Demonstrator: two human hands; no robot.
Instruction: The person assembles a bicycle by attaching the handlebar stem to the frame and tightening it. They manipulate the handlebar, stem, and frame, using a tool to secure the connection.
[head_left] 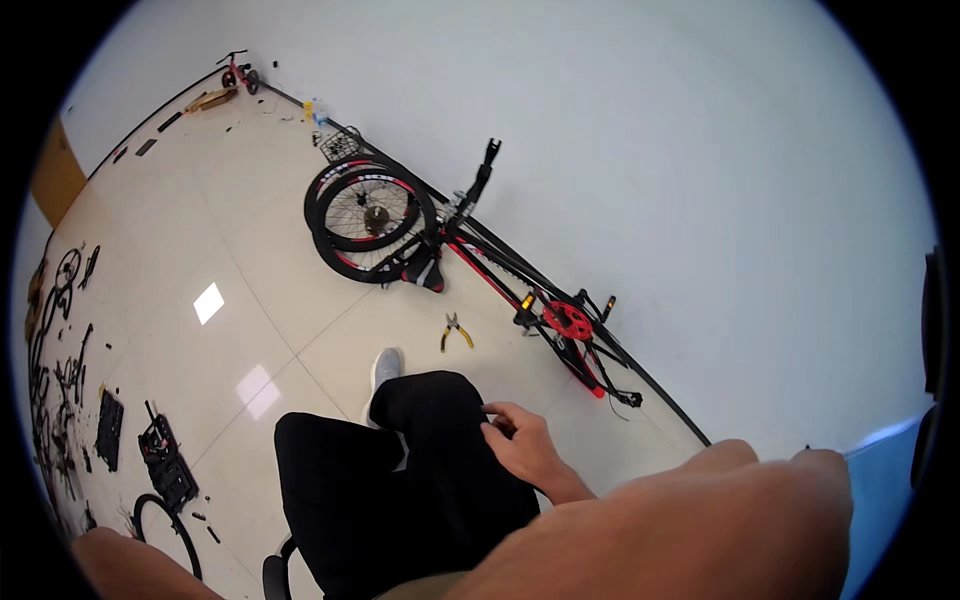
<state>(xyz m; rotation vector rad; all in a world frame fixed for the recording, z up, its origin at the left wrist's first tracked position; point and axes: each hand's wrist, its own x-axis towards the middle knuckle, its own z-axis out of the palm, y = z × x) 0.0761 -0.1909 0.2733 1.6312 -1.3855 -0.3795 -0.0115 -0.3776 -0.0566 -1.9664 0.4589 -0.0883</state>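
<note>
Right hand [525, 448]: one, at the right side of the right thigh, level with the trouser leg; fingers loosely curled, a gap between thumb and forefinger, so about half open; nothing visible in its grasp. Whether it touches the cloth cannot be told.

Left hand: out of view, so its state and any hold cannot be told; only the left arm [130, 568] shows, near left.

Black trousers [440, 450]: worn, knees bent; nearest thing to the right hand.

Pliers [452, 322]: one pair, yellow handles spread, on the floor beyond the right knee, apart from the hand.

Bicycle frame [485, 275]: black and red, lying along the foot of the wall [700, 200], beyond the right hand and to the right of the pliers; red chainring [568, 320] at its near end.

Wheels [376, 215]: two, overlapping, at the frame's far end.

Saddle [424, 272]: black and red, just beside the wheels.

Wire basket [340, 147]: beyond the wheels.

Small red bike [240, 75]: far left, by the wall.

Tool case [165, 460]: black, near left, on the floor.

Grey shoe [385, 368]: one, left of the pliers.
</note>
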